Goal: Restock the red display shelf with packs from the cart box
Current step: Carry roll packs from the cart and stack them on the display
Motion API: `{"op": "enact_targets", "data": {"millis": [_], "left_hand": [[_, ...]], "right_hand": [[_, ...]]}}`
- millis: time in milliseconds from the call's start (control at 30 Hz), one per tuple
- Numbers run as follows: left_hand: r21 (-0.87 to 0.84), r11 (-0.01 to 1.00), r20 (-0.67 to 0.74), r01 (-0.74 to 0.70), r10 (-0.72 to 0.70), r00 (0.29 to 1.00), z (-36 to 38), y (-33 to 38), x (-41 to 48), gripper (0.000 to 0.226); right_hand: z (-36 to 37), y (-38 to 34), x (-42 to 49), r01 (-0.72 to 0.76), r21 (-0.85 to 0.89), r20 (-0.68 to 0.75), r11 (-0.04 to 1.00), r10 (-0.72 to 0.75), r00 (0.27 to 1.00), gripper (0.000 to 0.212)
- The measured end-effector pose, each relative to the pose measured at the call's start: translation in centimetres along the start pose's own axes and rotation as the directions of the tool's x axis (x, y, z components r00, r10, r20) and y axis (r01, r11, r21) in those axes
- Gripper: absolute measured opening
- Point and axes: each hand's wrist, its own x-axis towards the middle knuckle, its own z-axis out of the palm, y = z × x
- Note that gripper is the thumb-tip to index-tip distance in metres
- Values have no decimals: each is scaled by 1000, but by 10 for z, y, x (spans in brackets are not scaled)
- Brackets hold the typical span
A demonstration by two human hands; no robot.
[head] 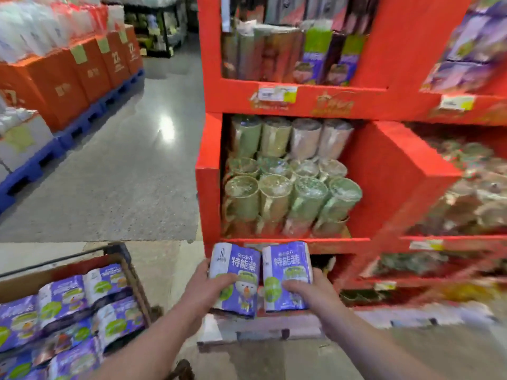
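The cart box [22,282] sits left, part full; the left hand [204,286] grips the left pack [237,270], the right hand [312,293] the right pack [286,266], side by side, low before the red display shelf [384,171]; best keep both upright, labels facing out

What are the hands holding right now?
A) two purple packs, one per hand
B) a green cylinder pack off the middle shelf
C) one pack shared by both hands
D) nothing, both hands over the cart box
A: the left hand grips the left purple pack and the right hand grips the right purple pack, side by side low in front of the red display shelf.
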Motion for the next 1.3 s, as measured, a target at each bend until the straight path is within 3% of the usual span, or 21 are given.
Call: {"op": "enact_targets", "data": {"millis": [133,233,300,367,433,500,600,700,833,1033,1200,1300], "left_hand": [[23,998,116,-60,57,992,95,9,-20,65],[9,998,225,-70,66,972,164,13,-42,57],[21,995,272,-96,86,958,204,15,-55,51],[46,991,317,-123,102,943,238,19,-64,60],[26,987,359,-157,138,923,266,24,-69,49],[31,982,398,-188,160,903,294,31,-72,35],[55,967,456,-251,199,868,332,43,-77,26],[66,965,508,-256,188,841,371,50,-72,44],[84,967,571,-240,150,807,428,59,-59,33],[40,966,657,-255,167,735,520,94,-28,27],[-40,965,684,-261,217,697,576,142,7,44],[-75,956,662,-284,261,703,598,171,28,36]], "right_hand": [[-98,6,-39,68,49,-124,996,-62,990,22],[-168,15,-66,111,93,-189,989,-92,978,41],[-207,21,-80,133,131,-270,982,-93,958,34],[-238,23,-92,136,155,-329,979,-78,941,41],[-263,24,-101,177,171,-364,969,-105,925,61],[-288,24,-109,207,187,-391,960,-120,912,67],[-321,24,-116,277,199,-437,940,-168,883,41],[-354,23,-117,300,207,-521,931,-154,839,38],[-402,21,-108,325,215,-594,921,-141,792,14],[-482,-5,-74,331,223,-659,917,-108,744,27],[-544,-51,-30,331,180,-617,926,-156,772,32],[-567,-80,-4,350,154,-596,924,-196,779,31]]}}
